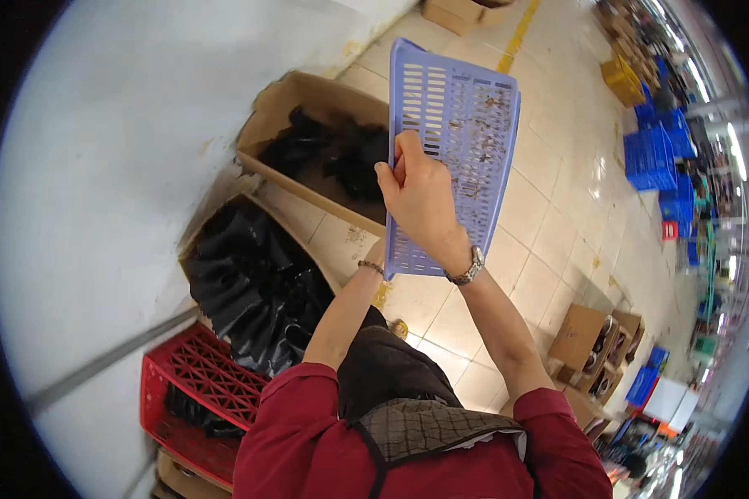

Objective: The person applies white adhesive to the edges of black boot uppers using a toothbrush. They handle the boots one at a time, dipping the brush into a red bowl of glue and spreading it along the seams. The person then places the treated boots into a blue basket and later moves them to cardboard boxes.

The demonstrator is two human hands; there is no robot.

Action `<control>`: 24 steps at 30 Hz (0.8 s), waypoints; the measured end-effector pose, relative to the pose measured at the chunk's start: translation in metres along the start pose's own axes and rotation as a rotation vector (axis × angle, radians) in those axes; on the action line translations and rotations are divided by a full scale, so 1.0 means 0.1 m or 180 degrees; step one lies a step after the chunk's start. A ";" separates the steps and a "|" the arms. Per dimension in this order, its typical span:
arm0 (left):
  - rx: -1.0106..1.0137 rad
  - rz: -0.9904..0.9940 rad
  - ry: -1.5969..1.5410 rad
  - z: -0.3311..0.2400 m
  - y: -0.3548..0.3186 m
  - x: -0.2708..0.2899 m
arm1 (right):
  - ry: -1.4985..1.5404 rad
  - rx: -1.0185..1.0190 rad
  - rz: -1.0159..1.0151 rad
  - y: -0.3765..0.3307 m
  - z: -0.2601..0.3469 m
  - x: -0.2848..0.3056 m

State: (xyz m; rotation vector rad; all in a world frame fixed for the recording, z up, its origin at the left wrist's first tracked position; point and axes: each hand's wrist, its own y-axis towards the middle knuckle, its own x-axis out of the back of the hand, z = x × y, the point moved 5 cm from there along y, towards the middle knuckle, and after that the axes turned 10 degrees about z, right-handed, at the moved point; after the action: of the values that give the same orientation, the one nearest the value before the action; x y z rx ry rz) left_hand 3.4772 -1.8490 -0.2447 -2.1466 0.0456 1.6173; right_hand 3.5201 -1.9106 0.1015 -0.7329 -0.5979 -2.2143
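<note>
A periwinkle-blue plastic basket (462, 91) with slotted sides is held up tilted in front of me, its slotted face dotted with brown dirt. My right hand (424, 187), with a metal watch at the wrist, has its fingers curled at the basket's left edge. My left hand goes behind the basket; only the wrist with a dark bracelet shows, and the fingers are hidden. Left of the basket, an open cardboard box (262, 100) holds crumpled black pieces. Nearer to me, a second box is full of shiny black material (254, 279).
A red plastic crate (154, 399) stands at the lower left against the white wall (125, 150). Blue crates (649, 158) and a yellow crate (622, 81) line the right side. Open cartons (582, 337) sit on the tiled floor (524, 208) at my right.
</note>
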 end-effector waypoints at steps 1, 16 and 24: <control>0.0020 0.0016 0.0075 -0.05 0.07 0.00 | 0.0019 -0.0175 -0.0054 -0.01 -0.03 0.15; 0.3433 0.1022 0.2112 1.81 -0.47 -0.34 | 0.0458 -0.2490 -0.3030 -4.13 0.16 1.23; 0.5647 0.1511 0.2341 4.23 -2.13 -1.02 | -0.0097 -0.3065 -0.5732 -7.10 2.14 0.15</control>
State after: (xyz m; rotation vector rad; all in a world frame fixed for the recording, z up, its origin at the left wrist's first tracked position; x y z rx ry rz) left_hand 3.1243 -1.5259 -0.1703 -1.0218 1.5735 0.2641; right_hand 3.0498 -1.3379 0.1303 -0.6903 0.0310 -4.3122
